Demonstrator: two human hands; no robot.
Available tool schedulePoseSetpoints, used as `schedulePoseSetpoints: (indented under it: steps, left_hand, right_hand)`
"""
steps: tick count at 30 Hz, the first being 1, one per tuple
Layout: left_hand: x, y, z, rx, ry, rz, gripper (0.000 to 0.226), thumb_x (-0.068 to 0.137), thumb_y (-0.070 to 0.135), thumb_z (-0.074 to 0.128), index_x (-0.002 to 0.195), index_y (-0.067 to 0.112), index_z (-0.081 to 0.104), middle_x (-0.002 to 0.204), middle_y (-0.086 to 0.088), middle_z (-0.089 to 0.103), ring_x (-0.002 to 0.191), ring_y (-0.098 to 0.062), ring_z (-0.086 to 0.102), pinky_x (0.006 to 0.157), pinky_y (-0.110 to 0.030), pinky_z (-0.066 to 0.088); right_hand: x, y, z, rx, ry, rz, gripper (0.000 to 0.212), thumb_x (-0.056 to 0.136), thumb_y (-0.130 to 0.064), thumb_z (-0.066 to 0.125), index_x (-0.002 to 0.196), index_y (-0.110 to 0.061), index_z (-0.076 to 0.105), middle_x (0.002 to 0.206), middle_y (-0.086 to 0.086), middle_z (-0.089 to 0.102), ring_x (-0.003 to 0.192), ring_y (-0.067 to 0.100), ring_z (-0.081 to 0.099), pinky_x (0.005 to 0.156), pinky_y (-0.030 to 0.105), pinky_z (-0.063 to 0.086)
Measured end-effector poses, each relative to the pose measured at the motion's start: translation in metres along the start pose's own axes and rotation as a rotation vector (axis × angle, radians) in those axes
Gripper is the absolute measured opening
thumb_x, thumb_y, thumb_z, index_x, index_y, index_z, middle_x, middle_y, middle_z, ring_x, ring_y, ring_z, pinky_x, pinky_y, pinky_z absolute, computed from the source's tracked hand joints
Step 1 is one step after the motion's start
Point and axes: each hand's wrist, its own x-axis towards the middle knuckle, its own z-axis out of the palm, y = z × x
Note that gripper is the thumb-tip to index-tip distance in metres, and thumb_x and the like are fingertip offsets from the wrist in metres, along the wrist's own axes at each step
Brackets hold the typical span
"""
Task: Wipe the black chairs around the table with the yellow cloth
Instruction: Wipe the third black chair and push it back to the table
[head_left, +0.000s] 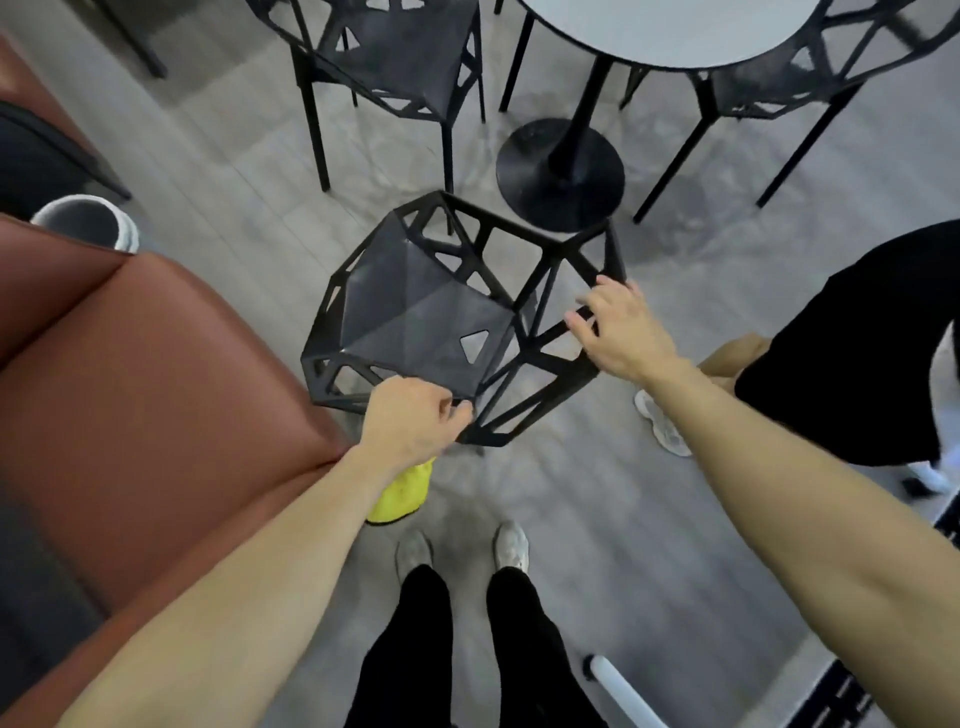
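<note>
Left hand (410, 421) fingers curl around the near black chair's (415, 317) seat edge, the yellow cloth (400, 493) bunched beneath the palm. Right hand (618, 327) fingers hook its backrest frame at 2 o'clock. The cloth could slip free. The brown sofa (156, 374) crowds 9 o'clock; the desk (670, 31) at 12; open floor at 6.

Most of the yellow cloth (400, 493) is hidden under the left hand (410, 421) and wrist, so only its lower end shows; the round table (670, 36) is cut off by the top edge, as are the backs of the two far black chairs (395, 47); the bystander's black shorts (857, 353) run off the right edge; the brown sofa (156, 389) is cropped at the left edge.
</note>
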Motion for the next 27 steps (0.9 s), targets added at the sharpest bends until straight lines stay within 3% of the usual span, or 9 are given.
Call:
schedulePoseSetpoints:
  steps: [2, 4, 6, 9, 13, 17, 21, 25, 27]
  left_hand:
    - [0.0, 0.032, 0.01, -0.008, -0.106, 0.039, 0.07, 0.084, 0.087, 0.051, 0.067, 0.02, 0.058, 0.054, 0.004, 0.058, 0.063, -0.02, 0.061, 0.066, -0.032, 0.044]
    - [0.004, 0.062, 0.026, 0.062, -0.177, 0.154, 0.07, 0.08, 0.094, 0.049, 0.086, 0.026, 0.065, 0.065, 0.003, 0.066, 0.073, -0.023, 0.068, 0.071, -0.033, 0.043]
    - [0.016, 0.082, 0.039, 0.18, -0.215, 0.17, 0.053, 0.095, 0.075, 0.051, 0.1, 0.024, 0.067, 0.082, -0.001, 0.073, 0.086, -0.029, 0.072, 0.073, -0.036, 0.043]
    - [0.026, 0.085, 0.044, 0.267, -0.255, 0.173, 0.033, 0.105, 0.048, 0.047, 0.102, 0.023, 0.068, 0.09, -0.003, 0.073, 0.09, -0.033, 0.072, 0.075, -0.038, 0.045]
    - [0.009, 0.072, 0.033, 0.358, -0.303, 0.335, 0.033, 0.106, 0.046, 0.048, 0.102, 0.023, 0.072, 0.09, -0.002, 0.075, 0.09, -0.033, 0.072, 0.075, -0.038, 0.044]
    - [-0.018, 0.049, 0.016, 0.423, -0.424, 0.442, 0.034, 0.107, 0.044, 0.045, 0.098, 0.026, 0.072, 0.091, 0.0, 0.076, 0.091, -0.032, 0.071, 0.076, -0.038, 0.047]
    - [-0.006, 0.01, -0.008, 0.533, -0.44, 0.345, 0.032, 0.106, 0.049, 0.047, 0.101, 0.031, 0.073, 0.098, 0.005, 0.076, 0.099, -0.026, 0.072, 0.083, -0.04, 0.056]
    - [0.042, -0.006, -0.02, 0.639, -0.417, 0.196, 0.015, 0.098, 0.029, 0.059, 0.099, 0.03, 0.075, 0.097, 0.003, 0.076, 0.098, -0.026, 0.075, 0.082, -0.038, 0.059]
    - [0.07, -0.01, -0.023, 0.638, -0.379, 0.155, 0.015, 0.097, 0.03, 0.059, 0.097, 0.029, 0.074, 0.097, 0.003, 0.077, 0.098, -0.027, 0.076, 0.081, -0.036, 0.058]
  right_hand:
    - [0.028, 0.022, -0.003, -0.15, -0.194, -0.074, 0.07, 0.108, -0.061, 0.021, 0.132, -0.019, 0.072, 0.146, 0.001, 0.063, 0.159, 0.023, 0.028, 0.132, 0.054, 0.008]
    - [0.041, 0.04, 0.0, -0.297, -0.234, -0.188, 0.074, 0.107, -0.063, 0.015, 0.133, -0.025, 0.072, 0.149, -0.003, 0.062, 0.16, 0.023, 0.026, 0.132, 0.056, 0.001]
    - [0.044, 0.047, 0.003, -0.363, -0.182, -0.248, 0.078, 0.104, -0.068, 0.013, 0.127, -0.027, 0.075, 0.14, -0.004, 0.066, 0.155, 0.024, 0.035, 0.132, 0.057, 0.002]
    - [0.038, 0.045, 0.007, -0.363, -0.133, -0.255, 0.079, 0.103, -0.069, 0.014, 0.12, -0.024, 0.077, 0.129, -0.004, 0.07, 0.146, 0.023, 0.043, 0.132, 0.057, 0.003]
    - [-0.016, 0.044, 0.017, -0.345, -0.111, -0.215, 0.083, 0.101, -0.074, 0.014, 0.112, -0.02, 0.076, 0.117, 0.001, 0.072, 0.134, 0.025, 0.054, 0.13, 0.061, 0.007]
    - [-0.085, 0.034, 0.032, -0.336, -0.197, -0.244, 0.104, 0.09, -0.094, 0.014, 0.118, -0.015, 0.075, 0.111, 0.011, 0.068, 0.121, 0.031, 0.058, 0.129, 0.062, 0.011]
    - [-0.117, 0.026, 0.044, -0.25, -0.213, -0.282, 0.104, 0.081, -0.103, 0.023, 0.121, -0.021, 0.071, 0.104, 0.005, 0.061, 0.115, 0.029, 0.057, 0.127, 0.064, 0.01]
    - [-0.106, 0.008, 0.051, -0.11, -0.164, -0.126, 0.101, 0.084, -0.101, 0.017, 0.13, -0.026, 0.067, 0.118, 0.008, 0.065, 0.127, 0.029, 0.055, 0.129, 0.061, 0.012]
    - [-0.089, 0.005, 0.047, -0.066, -0.15, -0.062, 0.102, 0.083, -0.101, 0.015, 0.128, -0.026, 0.067, 0.118, 0.006, 0.063, 0.128, 0.027, 0.054, 0.129, 0.061, 0.01]
